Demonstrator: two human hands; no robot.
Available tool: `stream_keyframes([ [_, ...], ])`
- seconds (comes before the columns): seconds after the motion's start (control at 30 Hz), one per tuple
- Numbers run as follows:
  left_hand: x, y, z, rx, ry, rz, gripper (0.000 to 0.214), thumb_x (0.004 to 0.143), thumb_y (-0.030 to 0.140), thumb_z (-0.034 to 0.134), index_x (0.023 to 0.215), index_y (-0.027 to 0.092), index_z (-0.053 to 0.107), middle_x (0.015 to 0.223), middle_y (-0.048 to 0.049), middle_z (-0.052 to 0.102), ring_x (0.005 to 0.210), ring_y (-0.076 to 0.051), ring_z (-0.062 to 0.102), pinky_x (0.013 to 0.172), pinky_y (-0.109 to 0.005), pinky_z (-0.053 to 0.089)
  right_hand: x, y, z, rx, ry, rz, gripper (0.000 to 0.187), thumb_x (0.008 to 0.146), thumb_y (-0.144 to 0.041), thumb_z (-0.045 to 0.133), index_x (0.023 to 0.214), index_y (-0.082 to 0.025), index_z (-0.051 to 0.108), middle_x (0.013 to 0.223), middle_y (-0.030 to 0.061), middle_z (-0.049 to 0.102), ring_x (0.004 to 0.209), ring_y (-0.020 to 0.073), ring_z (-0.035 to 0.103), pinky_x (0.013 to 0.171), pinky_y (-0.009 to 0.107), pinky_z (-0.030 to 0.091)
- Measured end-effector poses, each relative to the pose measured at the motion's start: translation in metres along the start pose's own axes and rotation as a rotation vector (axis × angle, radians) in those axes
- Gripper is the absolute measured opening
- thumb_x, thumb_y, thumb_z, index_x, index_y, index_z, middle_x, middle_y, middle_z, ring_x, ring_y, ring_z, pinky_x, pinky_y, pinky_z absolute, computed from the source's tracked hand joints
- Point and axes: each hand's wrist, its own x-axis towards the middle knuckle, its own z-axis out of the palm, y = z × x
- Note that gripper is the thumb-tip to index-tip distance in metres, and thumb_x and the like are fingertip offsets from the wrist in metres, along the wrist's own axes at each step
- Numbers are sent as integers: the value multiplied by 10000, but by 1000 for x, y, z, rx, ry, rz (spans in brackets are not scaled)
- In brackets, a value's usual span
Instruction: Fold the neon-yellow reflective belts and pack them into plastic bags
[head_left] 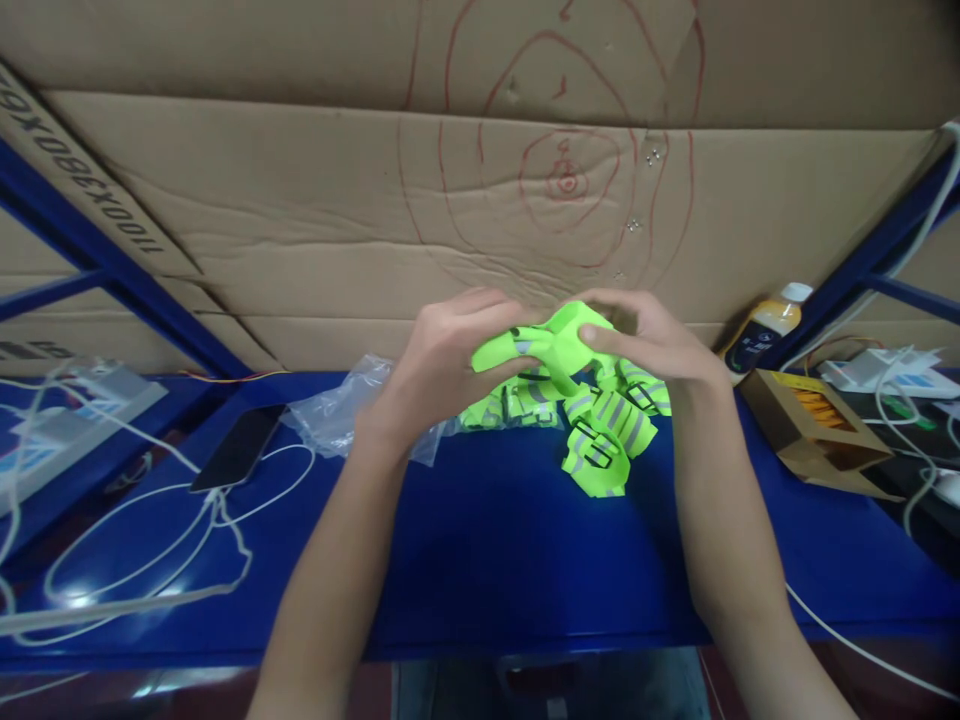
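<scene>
Between both hands is a neon-yellow reflective strap (pixel 571 340), partly folded and lifted above the blue shelf. My left hand (pixel 469 345) grips its left end, thumb below and fingers over the top. My right hand (pixel 637 335) pinches the other end with the thumb in front. Below and behind them lies a pile of similar neon straps with grey stripes and black buckles; one rolled strap (pixel 598 455) sits nearest to me. More of them, in clear wrapping (pixel 517 405), lie under my left hand. The fingertips of both hands are partly hidden by the strap.
A crumpled clear plastic bag (pixel 337 405) and a phone (pixel 238 448) with white cables lie left on the blue shelf (pixel 525 560). To the right are an open cardboard box (pixel 817 430) and a drink bottle (pixel 765 330). Cardboard (pixel 300 200) with red rings stands behind.
</scene>
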Motion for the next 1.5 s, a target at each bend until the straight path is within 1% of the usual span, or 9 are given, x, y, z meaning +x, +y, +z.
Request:
stream_keyframes([
  [0.17,3,0,9,-1,58,87,330,942,457,833,1206,264,784,1214,-85,762,1188,-294,685,1094,-416,493,2,4,6,-102,-130,-37,298,863,-465,875,928,-186,795,803,-24,714,732,144,606,664,251,470],
  [0.37,7,-22,8,-477,229,-48,949,795,900,723,1501,275,612,1510,-128,645,1351,-342,623,1037,-413,558,6,7,19,-454,165,-262,242,971,-386,761,898,-159,803,803,-2,736,750,165,642,739,297,465],
  [0.57,5,-37,2,-552,162,-470,514,954,660,727,1118,182,823,1148,-109,807,997,-235,729,818,-311,551,12,15,31,-599,295,-537,417,995,-156,585,1329,-304,785,1296,61,801,1170,295,723,1044,493,528],
  [0.73,0,-35,-7,-544,-96,-343,541,870,576,850,1236,180,801,1238,-120,802,1130,-285,731,905,-336,573,17,30,35,-650,383,-588,466,1015,-210,617,1407,-436,727,1314,12,788,1253,339,665,1079,579,502],
  [0.9,3,-35,-4,-280,15,-194,370,923,462,815,1146,166,816,1107,-90,825,969,-240,727,836,-314,532,16,19,37,-637,404,-551,448,998,-222,657,1406,-392,735,1289,30,793,1224,337,674,1069,562,517],
  [1.03,3,-37,-3,-29,113,-186,310,1006,458,708,964,173,823,853,-48,806,783,-217,683,795,-336,500,5,-3,24,-636,210,-328,660,917,-309,799,1553,-311,624,1463,81,726,1345,367,644,1151,572,507],
  [1.17,2,-39,-8,114,73,-34,257,1023,348,670,1181,202,811,1162,-81,831,1076,-288,737,986,-400,521,-12,-20,-1,-516,-74,-186,950,791,-499,943,1631,-338,531,1630,79,615,1482,388,592,1252,592,465],
  [1.33,3,-33,-1,213,66,248,373,1046,194,554,1363,215,749,1322,-119,769,1212,-297,678,1067,-442,528,-15,-24,-1,-339,173,-137,661,854,-505,902,1455,-321,698,1480,70,726,1398,356,663,1248,575,487],
  [1.5,4,-26,8,236,108,305,360,1069,197,543,1363,218,750,1342,-149,744,1257,-305,666,1089,-473,535,-1,-14,12,-169,102,-126,513,828,-486,922,1250,-241,763,1237,70,797,1135,285,729,1004,436,592],
])
